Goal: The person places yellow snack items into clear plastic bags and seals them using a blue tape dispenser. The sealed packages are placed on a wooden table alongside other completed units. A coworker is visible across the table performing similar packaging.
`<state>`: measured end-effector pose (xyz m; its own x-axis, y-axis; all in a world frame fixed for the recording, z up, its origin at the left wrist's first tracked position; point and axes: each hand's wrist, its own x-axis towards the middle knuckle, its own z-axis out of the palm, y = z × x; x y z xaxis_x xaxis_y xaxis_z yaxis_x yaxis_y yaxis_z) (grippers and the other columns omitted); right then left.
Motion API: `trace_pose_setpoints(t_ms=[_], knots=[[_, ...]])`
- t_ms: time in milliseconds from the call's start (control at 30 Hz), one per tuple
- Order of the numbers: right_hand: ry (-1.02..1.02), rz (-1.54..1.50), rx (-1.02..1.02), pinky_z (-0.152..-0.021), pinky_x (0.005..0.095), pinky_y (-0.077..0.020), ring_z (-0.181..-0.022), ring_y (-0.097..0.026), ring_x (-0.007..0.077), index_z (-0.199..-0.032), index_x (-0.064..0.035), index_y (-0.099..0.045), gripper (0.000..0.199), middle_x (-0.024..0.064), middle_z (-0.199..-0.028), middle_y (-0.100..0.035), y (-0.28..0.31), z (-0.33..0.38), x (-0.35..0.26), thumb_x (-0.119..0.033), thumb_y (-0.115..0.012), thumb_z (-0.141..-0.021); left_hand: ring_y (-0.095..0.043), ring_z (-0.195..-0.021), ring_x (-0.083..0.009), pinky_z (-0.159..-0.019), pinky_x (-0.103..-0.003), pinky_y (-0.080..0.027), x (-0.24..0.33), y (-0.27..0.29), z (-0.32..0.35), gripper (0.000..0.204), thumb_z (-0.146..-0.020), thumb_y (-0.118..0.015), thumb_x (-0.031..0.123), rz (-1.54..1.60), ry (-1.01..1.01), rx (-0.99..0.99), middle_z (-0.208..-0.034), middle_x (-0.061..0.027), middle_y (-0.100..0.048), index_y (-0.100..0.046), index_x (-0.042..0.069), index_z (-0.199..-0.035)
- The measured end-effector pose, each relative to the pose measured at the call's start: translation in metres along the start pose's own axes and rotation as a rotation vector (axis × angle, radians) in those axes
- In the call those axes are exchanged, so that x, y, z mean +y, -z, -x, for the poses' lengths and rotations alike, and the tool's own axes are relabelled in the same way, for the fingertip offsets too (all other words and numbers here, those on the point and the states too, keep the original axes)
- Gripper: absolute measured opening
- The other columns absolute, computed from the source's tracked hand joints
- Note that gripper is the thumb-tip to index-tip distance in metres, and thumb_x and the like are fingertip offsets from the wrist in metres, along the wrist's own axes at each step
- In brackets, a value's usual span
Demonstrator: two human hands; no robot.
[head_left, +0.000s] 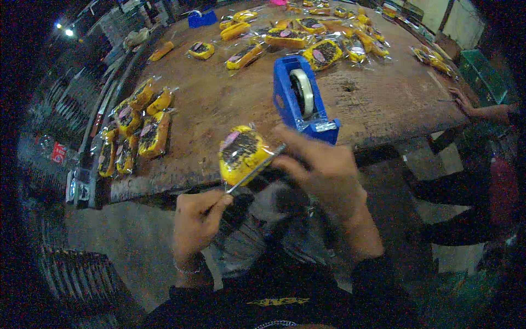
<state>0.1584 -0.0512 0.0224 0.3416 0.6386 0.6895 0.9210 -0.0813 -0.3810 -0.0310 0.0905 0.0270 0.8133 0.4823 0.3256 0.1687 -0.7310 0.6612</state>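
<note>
Near the table's front edge I hold a bread roll in a clear plastic bag (pixel 235 151), yellow with dark sprinkles and a pink label. My left hand (pixel 196 222) is closed, pinching the lower left end of the bag's straight, folded edge. The other end of that edge meets the thumb and fingers of my right hand (pixel 326 167), which is blurred but looks closed on it. Just beyond my right hand stands a blue tape dispenser (pixel 285 90) with a roll of clear tape, its cutter end toward me.
Several bagged breads (pixel 153 134) lie grouped at the left of the wooden table (pixel 213 96). More bagged breads (pixel 285 37) spread across the far side, near a second blue dispenser (pixel 202 19). At the right, another person's hand (pixel 463 102) rests by the table edge.
</note>
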Motion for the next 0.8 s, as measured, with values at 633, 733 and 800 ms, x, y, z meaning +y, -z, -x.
trace_pose_setpoints(t_ms=[633,733,800], knots=[[-0.5,-0.049,0.309,-0.081,0.0331,-0.0441,-0.097,-0.055,0.0244,-0.075,0.001,-0.061,0.015,0.0147,-0.107,-0.054,-0.003,0.026,0.012,-0.01,-0.06,-0.085,-0.047,-0.047,-0.0207,-0.05,-0.031,-0.038,-0.019,-0.024,-0.01,0.02,-0.084,-0.062,0.012,0.184,0.025,-0.06,-0.059,-0.0178,-0.051,-0.059,-0.004,-0.073],[-0.419,0.047,0.36,-0.076,0.0323,-0.045,-0.091,-0.057,0.0262,-0.074,0.0021,-0.056,0.014,0.0173,-0.104,-0.056,-0.01,0.031,0.023,-0.008,-0.06,-0.083,-0.049,-0.048,-0.0228,-0.051,-0.032,-0.038,-0.019,-0.023,-0.009,0.019,-0.084,-0.061,0.012,0.143,0.031,-0.089,-0.06,-0.0182,-0.051,-0.059,-0.004,-0.074],[-0.439,0.067,0.327,-0.078,0.0345,-0.0445,-0.092,-0.057,0.0285,-0.074,0.0027,-0.054,0.015,0.0186,-0.104,-0.056,-0.011,0.033,0.03,-0.008,-0.059,-0.083,-0.051,-0.049,-0.023,-0.051,-0.032,-0.039,-0.018,-0.02,-0.009,0.018,-0.084,-0.061,0.012,0.13,0.014,-0.069,-0.061,-0.0179,-0.052,-0.06,-0.004,-0.075]])
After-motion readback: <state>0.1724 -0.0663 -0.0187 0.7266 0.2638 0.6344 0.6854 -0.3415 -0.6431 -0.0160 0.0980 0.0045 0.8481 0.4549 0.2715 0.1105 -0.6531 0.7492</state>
